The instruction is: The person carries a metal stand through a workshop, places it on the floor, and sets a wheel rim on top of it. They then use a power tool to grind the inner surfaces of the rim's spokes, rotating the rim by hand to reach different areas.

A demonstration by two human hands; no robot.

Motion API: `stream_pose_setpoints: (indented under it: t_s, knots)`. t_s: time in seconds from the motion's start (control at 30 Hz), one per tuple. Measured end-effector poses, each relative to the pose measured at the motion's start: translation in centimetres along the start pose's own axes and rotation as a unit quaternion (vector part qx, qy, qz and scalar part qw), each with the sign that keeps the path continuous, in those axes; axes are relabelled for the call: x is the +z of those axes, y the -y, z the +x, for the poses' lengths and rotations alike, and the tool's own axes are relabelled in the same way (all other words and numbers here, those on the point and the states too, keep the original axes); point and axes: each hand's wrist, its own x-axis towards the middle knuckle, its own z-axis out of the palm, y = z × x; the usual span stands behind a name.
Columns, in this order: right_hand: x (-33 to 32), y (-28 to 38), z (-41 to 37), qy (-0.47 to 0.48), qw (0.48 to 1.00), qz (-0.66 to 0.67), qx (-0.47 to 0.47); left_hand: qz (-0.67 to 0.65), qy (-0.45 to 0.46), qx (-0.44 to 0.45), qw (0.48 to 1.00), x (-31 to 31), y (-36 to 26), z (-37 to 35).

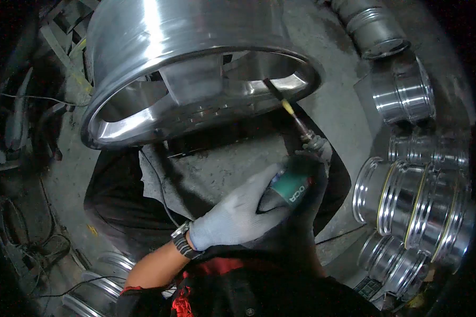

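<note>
My left hand (243,211), in a pale work glove with a watch at the wrist, is wrapped round the green and black body of a power tool (290,187). Farther along the tool, my right hand (322,148), gloved and partly in shadow, grips its front end. The tool's long shaft, with a yellowish section and a dark tip, reaches up to the inner rim of a large metal wheel (195,82). Whether the tip touches the metal I cannot tell. The wheel is tilted above my knees, its spoked opening facing me.
Several shiny wheel rims (402,198) lie stacked along the right side, with more rims (98,285) at the lower left. A dark cylindrical rim (375,34) is at the upper right. Cables (50,240) and metal frame parts (58,42) are on the left.
</note>
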Motion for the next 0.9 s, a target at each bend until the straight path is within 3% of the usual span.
stream_pose_setpoints:
  t_s: [0.07, 0.17, 0.2, 0.27, 0.37, 0.4, 0.47, 0.57, 0.67, 0.77, 0.9]
  knots:
    - [0.3, -0.5, 0.1, -0.041, 0.984, 0.121, 0.126, -0.004, -0.010, 0.000, 1.000, -0.3, -0.2, -0.8]
    - [1.6, 0.3, -1.1, 0.003, 0.970, 0.161, 0.181, 0.019, -0.022, -0.023, 0.999, -0.8, -0.5, -1.7]
    - [1.5, 0.1, -1.1, 0.002, 0.970, 0.163, 0.181, 0.020, -0.020, -0.023, 0.999, -0.7, -0.8, -1.7]
    - [1.1, -0.9, -1.1, 0.042, 0.998, 0.031, 0.043, 0.008, -0.024, -0.027, 0.999, -0.8, -1.0, -1.7]
    - [-0.4, -1.9, -0.1, 0.074, 0.997, -0.026, -0.022, 0.011, 0.005, -0.064, 0.998, -1.1, -1.2, -0.9]
    - [-0.5, -1.6, 0.2, 0.073, 0.997, -0.027, -0.024, 0.010, 0.006, -0.063, 0.998, -1.0, -1.1, -0.5]
    - [-0.5, -0.5, 0.6, -0.026, 0.998, 0.028, 0.049, 0.000, 0.010, -0.017, 1.000, -0.6, -0.9, 0.2]
    - [2.5, 2.4, -0.8, -0.065, 0.996, 0.063, -0.012, -0.037, 0.023, 0.004, 0.999, -0.5, -0.4, 1.6]
    - [0.5, 1.6, -0.1, -0.034, 0.995, 0.083, 0.031, -0.019, 0.061, -0.026, 0.998, -0.7, -0.6, 2.4]
    - [0.6, 0.9, -0.3, -0.038, 0.998, 0.035, 0.023, -0.017, 0.023, 0.028, 0.999, -0.8, 0.0, 1.2]
    - [-0.5, -1.5, -0.2, -0.001, 0.999, 0.020, 0.030, 0.004, 0.029, 0.001, 1.000, -1.4, -0.1, -0.8]
